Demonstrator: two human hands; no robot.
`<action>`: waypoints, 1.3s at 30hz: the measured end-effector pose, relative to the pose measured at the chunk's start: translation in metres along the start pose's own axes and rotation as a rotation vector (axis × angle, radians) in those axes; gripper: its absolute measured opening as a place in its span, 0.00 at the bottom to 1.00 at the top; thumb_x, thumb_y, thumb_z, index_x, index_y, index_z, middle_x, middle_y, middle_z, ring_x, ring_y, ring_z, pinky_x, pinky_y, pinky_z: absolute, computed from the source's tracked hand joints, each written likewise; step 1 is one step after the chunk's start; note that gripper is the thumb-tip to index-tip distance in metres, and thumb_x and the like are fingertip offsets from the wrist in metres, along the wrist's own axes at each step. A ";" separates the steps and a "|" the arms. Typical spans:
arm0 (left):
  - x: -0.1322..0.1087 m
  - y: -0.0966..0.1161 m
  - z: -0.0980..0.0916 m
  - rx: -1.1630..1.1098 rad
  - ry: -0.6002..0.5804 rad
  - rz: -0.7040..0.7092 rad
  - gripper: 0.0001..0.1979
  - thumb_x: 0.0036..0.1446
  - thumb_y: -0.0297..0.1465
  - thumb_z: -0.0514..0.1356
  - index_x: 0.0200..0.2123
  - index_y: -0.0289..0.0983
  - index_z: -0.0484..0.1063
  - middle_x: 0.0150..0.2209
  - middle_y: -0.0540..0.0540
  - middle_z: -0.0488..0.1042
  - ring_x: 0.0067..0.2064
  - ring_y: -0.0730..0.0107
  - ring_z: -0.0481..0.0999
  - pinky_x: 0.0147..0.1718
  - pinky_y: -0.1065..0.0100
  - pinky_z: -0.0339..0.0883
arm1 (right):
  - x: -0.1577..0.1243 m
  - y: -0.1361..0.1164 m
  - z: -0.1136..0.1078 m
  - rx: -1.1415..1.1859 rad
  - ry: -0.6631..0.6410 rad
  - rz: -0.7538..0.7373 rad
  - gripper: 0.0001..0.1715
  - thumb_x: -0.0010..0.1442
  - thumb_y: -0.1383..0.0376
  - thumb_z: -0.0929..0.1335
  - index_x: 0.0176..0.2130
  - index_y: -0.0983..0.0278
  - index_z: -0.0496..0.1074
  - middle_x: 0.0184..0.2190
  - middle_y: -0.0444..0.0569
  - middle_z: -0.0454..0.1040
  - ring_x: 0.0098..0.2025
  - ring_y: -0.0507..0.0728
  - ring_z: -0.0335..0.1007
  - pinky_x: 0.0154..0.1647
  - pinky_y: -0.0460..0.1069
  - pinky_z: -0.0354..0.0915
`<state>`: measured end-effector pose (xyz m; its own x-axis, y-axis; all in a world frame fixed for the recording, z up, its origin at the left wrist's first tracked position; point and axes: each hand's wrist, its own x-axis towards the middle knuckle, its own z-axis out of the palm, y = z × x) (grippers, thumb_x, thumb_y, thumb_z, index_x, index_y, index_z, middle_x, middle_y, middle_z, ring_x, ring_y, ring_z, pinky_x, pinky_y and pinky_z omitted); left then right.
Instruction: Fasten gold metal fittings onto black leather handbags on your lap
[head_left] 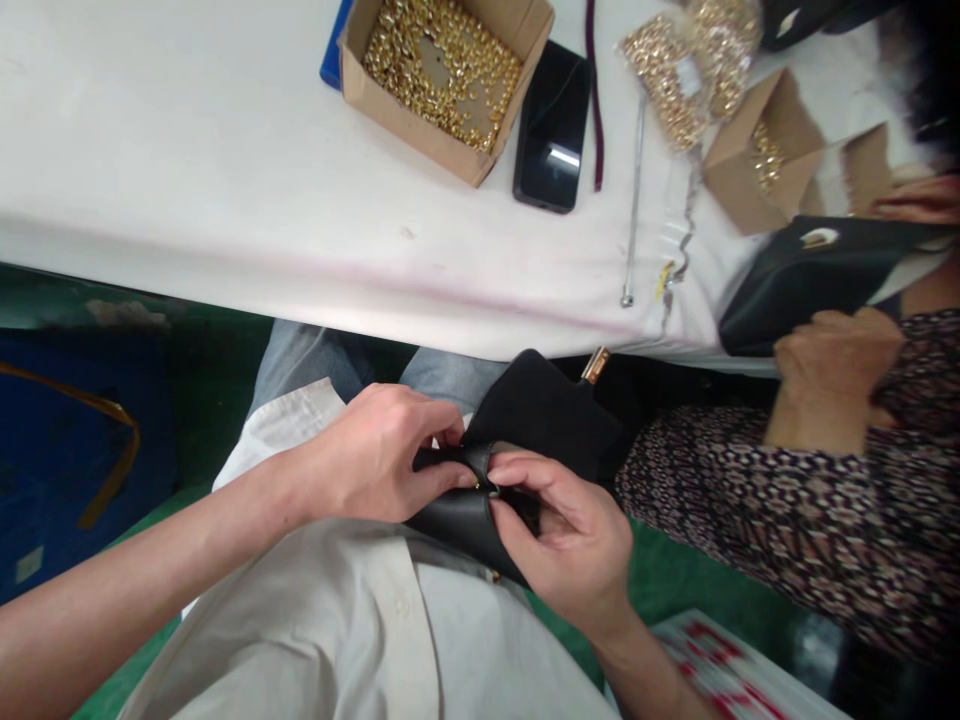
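A small black leather bag [540, 415] with a gold clasp at its top rests on my lap, just below the table edge. My left hand [375, 455] pinches the bag's folded edge from the left, fingers curled shut on it. My right hand [570, 535] grips the same edge from the right, thumb and fingertips pressed on the leather. The two hands almost touch at the fold. Whatever small part sits between the fingertips is hidden.
On the white table [225, 170] stand a cardboard box of gold studs [442, 70], a black phone [553, 128], a thin metal rod [634, 200], bags of gold fittings [682, 70] and smaller boxes [757, 150]. At right, another person's hand [832, 360] holds a second black bag [810, 275].
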<state>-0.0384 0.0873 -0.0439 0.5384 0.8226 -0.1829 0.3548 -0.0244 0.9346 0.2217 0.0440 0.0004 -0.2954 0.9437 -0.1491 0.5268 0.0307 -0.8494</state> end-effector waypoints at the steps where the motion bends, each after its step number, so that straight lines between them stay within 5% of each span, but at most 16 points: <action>1: 0.000 0.000 0.000 0.009 0.008 0.011 0.10 0.69 0.38 0.71 0.41 0.39 0.77 0.37 0.49 0.81 0.39 0.61 0.79 0.40 0.59 0.65 | 0.000 0.000 0.001 0.010 0.004 0.004 0.17 0.67 0.74 0.75 0.50 0.55 0.82 0.48 0.44 0.85 0.50 0.58 0.85 0.56 0.51 0.79; 8: -0.006 0.005 0.004 -0.119 0.040 -0.096 0.10 0.69 0.38 0.72 0.47 0.41 0.79 0.43 0.50 0.83 0.46 0.61 0.81 0.45 0.59 0.69 | 0.004 -0.004 0.004 0.032 -0.003 0.010 0.15 0.66 0.74 0.74 0.48 0.56 0.80 0.47 0.44 0.84 0.50 0.57 0.83 0.54 0.51 0.77; 16: -0.022 0.010 0.014 -0.353 0.083 -0.318 0.04 0.71 0.37 0.70 0.47 0.47 0.84 0.44 0.56 0.85 0.45 0.65 0.81 0.40 0.62 0.68 | 0.009 -0.007 0.004 0.036 -0.023 -0.005 0.15 0.65 0.75 0.74 0.47 0.56 0.81 0.46 0.43 0.84 0.48 0.57 0.84 0.52 0.51 0.77; 24: -0.023 0.009 0.018 -0.427 0.142 -0.342 0.07 0.69 0.36 0.72 0.49 0.47 0.85 0.47 0.55 0.85 0.50 0.63 0.82 0.47 0.62 0.70 | 0.009 -0.011 0.008 0.026 -0.003 0.017 0.15 0.64 0.73 0.75 0.47 0.55 0.80 0.46 0.41 0.84 0.48 0.56 0.83 0.52 0.50 0.77; 31: -0.041 0.027 0.015 -0.328 0.225 -0.406 0.24 0.71 0.50 0.69 0.63 0.46 0.80 0.65 0.46 0.81 0.67 0.47 0.76 0.66 0.49 0.70 | 0.015 -0.016 0.013 -0.043 0.056 0.056 0.14 0.64 0.72 0.75 0.47 0.55 0.81 0.44 0.38 0.84 0.45 0.54 0.84 0.50 0.48 0.77; 39: -0.045 0.046 0.033 -0.133 0.307 -0.399 0.21 0.77 0.49 0.63 0.65 0.47 0.78 0.70 0.47 0.77 0.69 0.49 0.76 0.66 0.47 0.74 | 0.039 -0.016 0.034 -0.062 0.092 -0.031 0.19 0.63 0.77 0.74 0.50 0.58 0.81 0.46 0.39 0.85 0.46 0.55 0.84 0.53 0.49 0.79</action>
<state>-0.0206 0.0306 -0.0029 0.1248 0.8826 -0.4532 0.3757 0.3807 0.8450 0.1742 0.0690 -0.0090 -0.2398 0.9680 -0.0737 0.5676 0.0782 -0.8196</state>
